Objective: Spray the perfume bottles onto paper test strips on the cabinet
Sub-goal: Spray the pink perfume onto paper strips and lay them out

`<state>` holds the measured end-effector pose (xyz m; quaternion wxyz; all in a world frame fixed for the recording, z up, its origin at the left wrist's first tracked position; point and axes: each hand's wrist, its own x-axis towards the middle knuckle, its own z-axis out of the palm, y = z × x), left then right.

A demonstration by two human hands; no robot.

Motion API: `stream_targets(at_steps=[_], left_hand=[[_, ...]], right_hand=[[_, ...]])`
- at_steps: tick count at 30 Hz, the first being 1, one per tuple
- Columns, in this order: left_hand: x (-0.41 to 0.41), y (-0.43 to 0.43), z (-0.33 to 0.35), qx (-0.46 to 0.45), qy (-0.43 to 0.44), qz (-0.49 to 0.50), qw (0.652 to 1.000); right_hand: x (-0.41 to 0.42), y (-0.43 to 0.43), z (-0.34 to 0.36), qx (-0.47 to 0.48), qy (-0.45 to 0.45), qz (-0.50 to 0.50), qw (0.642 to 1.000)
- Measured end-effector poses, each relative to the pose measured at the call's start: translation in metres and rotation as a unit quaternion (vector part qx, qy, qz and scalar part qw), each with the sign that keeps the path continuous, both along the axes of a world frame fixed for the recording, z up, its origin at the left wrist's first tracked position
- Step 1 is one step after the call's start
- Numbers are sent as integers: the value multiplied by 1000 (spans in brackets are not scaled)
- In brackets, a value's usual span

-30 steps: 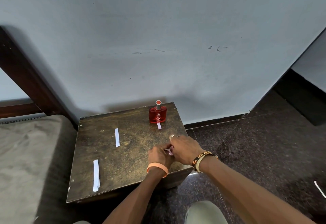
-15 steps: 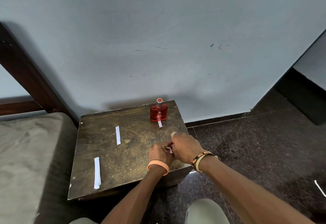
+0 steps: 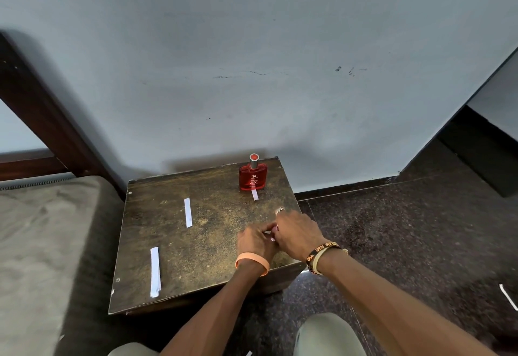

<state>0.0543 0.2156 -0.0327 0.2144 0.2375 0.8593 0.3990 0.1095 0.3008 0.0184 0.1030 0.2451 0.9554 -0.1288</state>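
Note:
A red perfume bottle [image 3: 252, 177] with a silver-and-red cap stands upright at the back right of the dark wooden cabinet [image 3: 213, 215]. A short white paper strip [image 3: 254, 194] lies just in front of it. A second strip [image 3: 188, 212] lies mid-left, and a longer one [image 3: 154, 271] lies near the front left edge. At the cabinet's front right, my left hand [image 3: 253, 242] and my right hand [image 3: 298, 233] meet, fingers pinched together on a small pale pink-white object [image 3: 272, 233]. It is mostly hidden, and I cannot tell what it is.
A grey mattress [image 3: 42, 243] and a dark wooden bed frame [image 3: 42, 109] border the cabinet on the left. The pale wall rises right behind it. Dark speckled floor [image 3: 392, 229] lies to the right, with a white strip [image 3: 508, 297] on it. My knee [image 3: 328, 333] is below.
Both hands stay pinched together at the same spot on the cabinet. Only the view has shifted slightly.

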Motion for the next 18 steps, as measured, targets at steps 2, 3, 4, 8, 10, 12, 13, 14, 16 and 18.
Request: stream_targets(at_steps=[2,3,4,8,10,12,13,14,16,18], left_hand=[[-1,0,-1,2,-12,-2,1000],[-1,0,-1,5,-20,-4,1000],[-1,0,-1,4,-27,-8,1000],[0,1,-3,13,-42,0,999],[0,0,-2,14,-34,3,999],[0,-1,0,13,-43,5,999],[0,-1,-1,11,-44,3,999],[0,-1,-1,11,-45,2,999],[1,-2,0,11,-32,-1,999],[1,-2,2,15,-27,1,1000]], right_hand=[[1,1,-1,-8,-4,2,1000],[1,2,-1,-8,-5,0,1000],[1,3,-1,-5,-8,-7,1000],[4,7,0,-29,-13,-21,999],[5,7,-2,-38,-4,-13,999],[6,6,-3,-13,7,-12,1000],[7,5,-3,2,10,-9,1000],[7,4,-3,4,12,-6,1000],[6,4,-3,-24,18,1,1000],[5,6,-3,-32,31,2,999]])
